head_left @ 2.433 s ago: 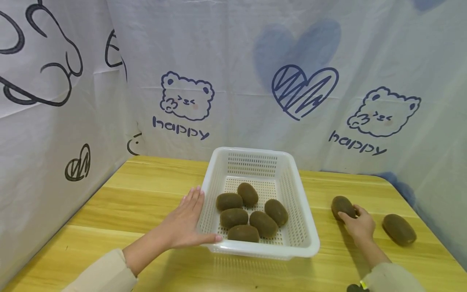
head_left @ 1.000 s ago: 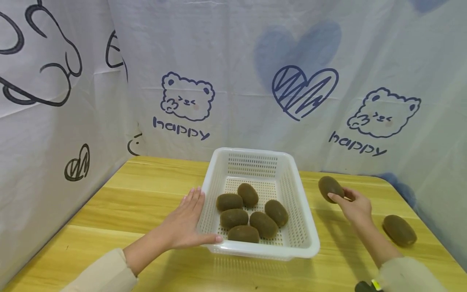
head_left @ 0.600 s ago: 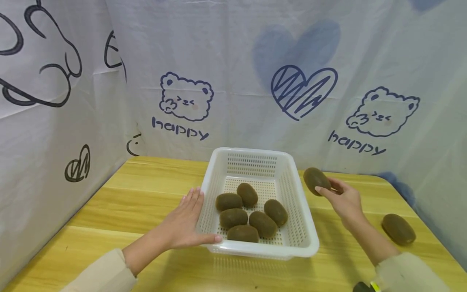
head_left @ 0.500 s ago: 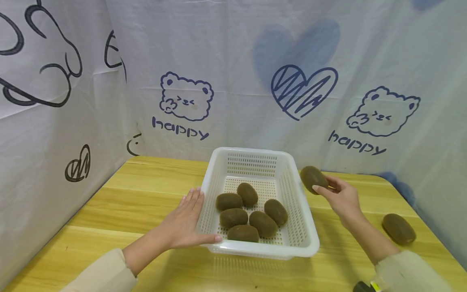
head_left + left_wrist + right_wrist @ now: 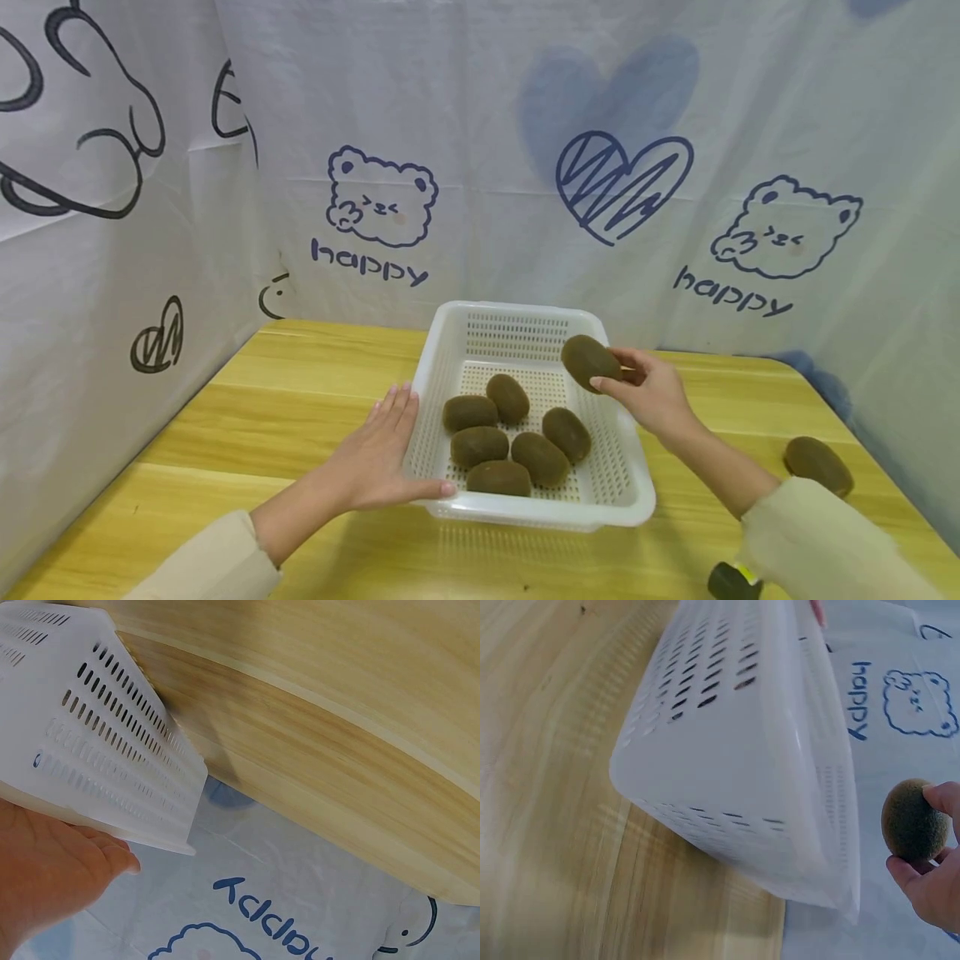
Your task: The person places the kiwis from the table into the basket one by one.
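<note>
Kiwis going into the white plastic basket [image 5: 637, 492], mostly done by the look of it. Right hand [image 5: 651, 393] pinches one kiwi [image 5: 589, 361] between thumb and fingertips, fingers curled round it, held in the air over the basket's right rear part, above the rim and not yet set down; the right wrist view shows the same fruit [image 5: 913, 819] gripped just beside the basket wall [image 5: 765, 750]. Left hand [image 5: 377, 454] lies flat against the basket's left wall, fingers straight and together, thumb along the front corner, holding nothing, seemingly steadying the basket; the left wrist view shows the palm [image 5: 52, 877] touching the perforated wall [image 5: 105, 750]. Counts: six kiwis lie on the basket floor [image 5: 525, 433], packed toward the front; one in the hand; one more kiwi [image 5: 818, 466] left on the wooden table [image 5: 285, 392], well apart to the right near the table edge. Eight kiwis in all, one basket. So judging from how things lie: six in, the seventh about to go in, the eighth untouched. A small dark object with a yellow band [image 5: 733, 580] shows by the right sleeve at the bottom edge; cannot tell what it is. Printed white cloth [image 5: 480, 125] with bears and hearts hangs behind the table.
</note>
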A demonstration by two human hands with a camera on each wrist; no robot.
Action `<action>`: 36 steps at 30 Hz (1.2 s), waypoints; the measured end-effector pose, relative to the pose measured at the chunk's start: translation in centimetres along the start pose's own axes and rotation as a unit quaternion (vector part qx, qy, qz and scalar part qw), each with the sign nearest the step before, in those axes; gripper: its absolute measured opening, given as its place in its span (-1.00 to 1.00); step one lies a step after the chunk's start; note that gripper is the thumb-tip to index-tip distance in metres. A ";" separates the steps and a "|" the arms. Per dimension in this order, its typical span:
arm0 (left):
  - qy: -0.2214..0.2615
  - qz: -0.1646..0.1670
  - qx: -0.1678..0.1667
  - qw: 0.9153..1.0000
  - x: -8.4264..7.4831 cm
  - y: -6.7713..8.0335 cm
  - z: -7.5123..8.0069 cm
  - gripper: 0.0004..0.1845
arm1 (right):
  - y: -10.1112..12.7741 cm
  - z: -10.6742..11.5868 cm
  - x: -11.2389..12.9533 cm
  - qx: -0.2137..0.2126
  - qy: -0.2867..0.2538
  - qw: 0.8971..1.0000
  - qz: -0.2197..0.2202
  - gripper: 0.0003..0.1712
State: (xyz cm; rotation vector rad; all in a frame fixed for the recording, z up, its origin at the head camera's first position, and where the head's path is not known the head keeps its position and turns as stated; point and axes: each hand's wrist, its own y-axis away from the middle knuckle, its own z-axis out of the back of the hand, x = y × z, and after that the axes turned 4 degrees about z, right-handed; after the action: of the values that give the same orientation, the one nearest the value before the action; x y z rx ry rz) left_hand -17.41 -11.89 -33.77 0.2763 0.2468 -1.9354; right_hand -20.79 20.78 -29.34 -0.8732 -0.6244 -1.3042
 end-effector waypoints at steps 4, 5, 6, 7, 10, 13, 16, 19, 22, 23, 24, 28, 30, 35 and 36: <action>0.003 0.001 0.001 1.000 0.0 0.0 0.0 0.29 | -0.5 -1.4 0.1 0.016 0.015 0.999 0.023 -0.38; 0.004 0.001 0.002 1.000 0.0 0.0 0.0 0.29 | -0.7 -1.7 0.1 0.017 0.023 0.999 0.032 -0.39; 0.007 0.001 0.002 1.000 0.0 0.0 -0.1 0.28 | -0.8 -2.0 0.0 0.018 0.031 0.999 0.040 -0.40; 0.008 0.001 0.003 1.000 0.0 0.0 0.0 0.28 | -1.0 -2.2 0.0 0.019 0.039 0.998 0.048 -0.41; 0.010 0.001 0.003 1.000 0.0 0.0 0.0 0.29 | -1.5 -3.0 -0.3 0.019 0.060 0.996 0.067 -0.43; 0.009 0.002 0.003 1.000 0.0 -0.1 -0.1 0.29 | -2.1 -3.7 -0.5 0.021 0.073 0.994 0.076 -0.44; 0.008 0.002 0.001 1.000 0.0 0.0 -0.1 0.29 | -2.6 -4.4 -0.8 0.027 0.084 0.992 0.086 -0.46; 0.007 0.002 0.000 1.000 0.1 0.0 -0.2 0.29 | -2.9 -5.1 -1.1 0.034 0.104 0.990 0.092 -0.46; 0.005 0.004 -0.001 1.000 0.1 0.0 -0.2 0.30 | -3.2 -5.6 -1.6 0.041 0.126 0.987 0.095 -0.45; 0.006 0.003 -0.002 1.000 0.1 0.0 -0.2 0.30 | -3.3 -5.8 -1.8 0.042 0.133 0.985 0.097 -0.45; 0.006 0.003 -0.001 1.000 0.2 -0.1 -0.3 0.30 | -3.3 -5.9 -2.0 0.044 0.138 0.984 0.100 -0.46; 0.007 0.002 -0.002 1.000 0.1 0.0 -0.2 0.30 | -3.5 -6.4 -2.6 0.048 0.162 0.979 0.114 -0.47; 0.006 0.003 -0.004 1.000 0.1 0.0 -0.3 0.30 | -3.6 -6.5 -2.8 0.053 0.176 0.975 0.121 -0.47; 0.005 0.002 -0.008 1.000 0.1 0.0 -0.4 0.30 | -3.6 -6.5 -2.9 0.071 0.211 0.966 0.132 -0.45; 0.006 0.001 -0.009 1.000 0.1 0.0 -0.4 0.30 | -3.6 -6.5 -3.0 0.074 0.216 0.965 0.131 -0.45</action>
State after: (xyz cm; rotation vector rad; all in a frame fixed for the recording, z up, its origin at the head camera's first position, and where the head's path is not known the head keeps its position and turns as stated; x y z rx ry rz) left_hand -17.43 -11.87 -34.19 0.2751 0.2711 -1.9285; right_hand -25.39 16.88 -34.62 -0.5031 -0.2472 -1.1412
